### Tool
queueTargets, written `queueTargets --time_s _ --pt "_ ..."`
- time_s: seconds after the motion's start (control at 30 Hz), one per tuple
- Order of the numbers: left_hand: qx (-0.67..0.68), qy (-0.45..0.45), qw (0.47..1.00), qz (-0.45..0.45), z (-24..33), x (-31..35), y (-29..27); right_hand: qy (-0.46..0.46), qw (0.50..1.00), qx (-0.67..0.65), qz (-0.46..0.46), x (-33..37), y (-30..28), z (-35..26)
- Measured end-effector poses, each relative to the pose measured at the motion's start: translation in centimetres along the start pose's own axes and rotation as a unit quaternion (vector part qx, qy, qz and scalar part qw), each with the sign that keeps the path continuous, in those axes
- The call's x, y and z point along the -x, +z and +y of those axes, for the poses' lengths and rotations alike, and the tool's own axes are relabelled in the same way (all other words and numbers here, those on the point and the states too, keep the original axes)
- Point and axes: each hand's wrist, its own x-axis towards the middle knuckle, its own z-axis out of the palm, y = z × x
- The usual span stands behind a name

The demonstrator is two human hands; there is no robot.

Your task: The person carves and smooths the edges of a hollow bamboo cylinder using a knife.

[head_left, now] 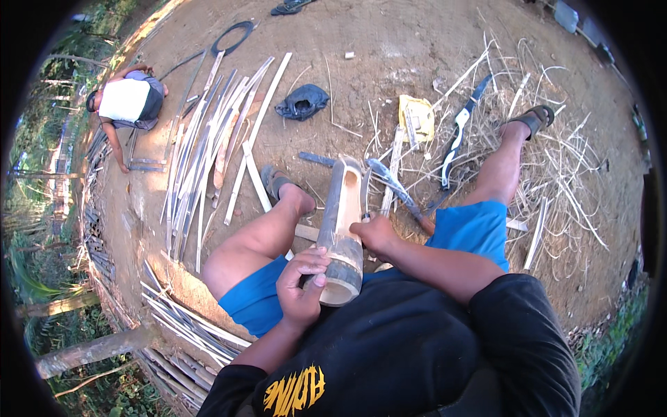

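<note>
Your tube (338, 233) is mottled grey-brown outside and pale cream inside; your knife (366, 194) shows a silvery grey blade. Your shirt (410, 347) is black with yellow print, your shorts (472, 226) plain blue, your 2 sandals (539, 120) dull brown. Around you, strips (208, 156) mix cream and dark grey on brown soil (389, 66). The packet (424, 118) is yellow, the bag (316, 96) black, the co-worker's top (125, 101) white.

Pale split strips (208, 146) lie lengthwise on bare ground (375, 42). Left of them, a person (124, 101) in white bends low. A black coil (251, 30), a crumpled black bundle (314, 96) and a yellow packet (417, 113) lie apart; curly shavings (566, 167) litter the right.
</note>
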Motion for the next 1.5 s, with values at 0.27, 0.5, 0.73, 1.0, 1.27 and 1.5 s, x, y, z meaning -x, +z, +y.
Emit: queueTargets --time_s 0.27,0.5,0.73,1.0,1.27,1.5 --pt "0.125 -0.079 0.989 0.016 2.0 -9.3 -2.7 -0.347 0.936 -0.057 0.014 -0.3 -4.2 -10.5" --pt "0.208 0.054 0.977 0.012 8.0 -21.7 -3.3 -0.425 0.905 0.017 0.016 3.1 -5.7 -14.2" --pt "0.214 0.141 0.966 0.041 7.3 -19.2 -1.5 -0.396 0.903 0.133 0.104 -0.1 -7.7 -12.2" --pt "0.189 0.027 0.972 -0.14 5.8 -21.3 -3.4 -0.291 0.954 -0.049 0.06 1.6 -12.1 -10.9" --pt "0.173 -0.067 0.932 -0.311 7.1 -23.5 -2.7 -0.462 0.877 -0.093 -0.097 9.9 -9.0 -18.8" --pt "0.256 -0.084 0.924 -0.27 3.9 -21.7 -1.1 -0.369 0.904 -0.192 -0.101 9.5 -6.6 -16.1"
